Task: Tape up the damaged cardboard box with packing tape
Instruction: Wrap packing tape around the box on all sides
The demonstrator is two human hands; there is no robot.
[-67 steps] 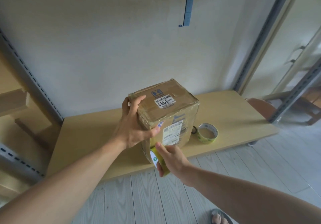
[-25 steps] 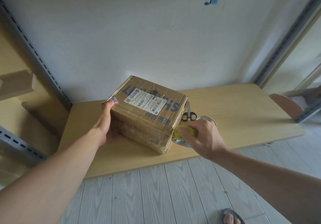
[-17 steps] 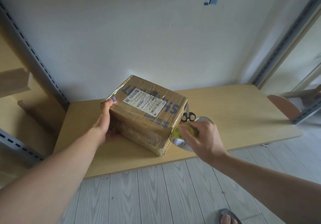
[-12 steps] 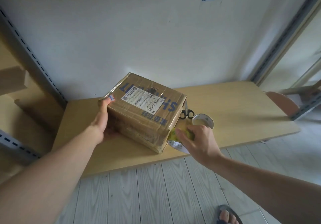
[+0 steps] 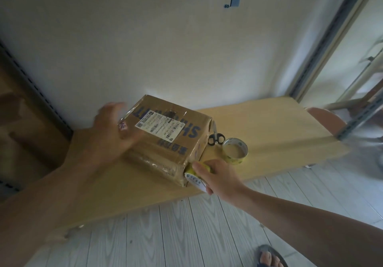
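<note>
Scissors [image 5: 216,138] and loose tape roll [image 5: 235,160] crowd box's [image 5: 165,134] right side.

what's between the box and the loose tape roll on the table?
Black-handled scissors lie there, close against the cardboard box and beside the loose tape roll; the head view shows it.

Scissors [image 5: 215,136] on wooden bench [image 5: 279,128]

One box [image 5: 165,130], two tape rolls [image 5: 235,151] [image 5: 194,178], one scissors [image 5: 216,138].
</note>
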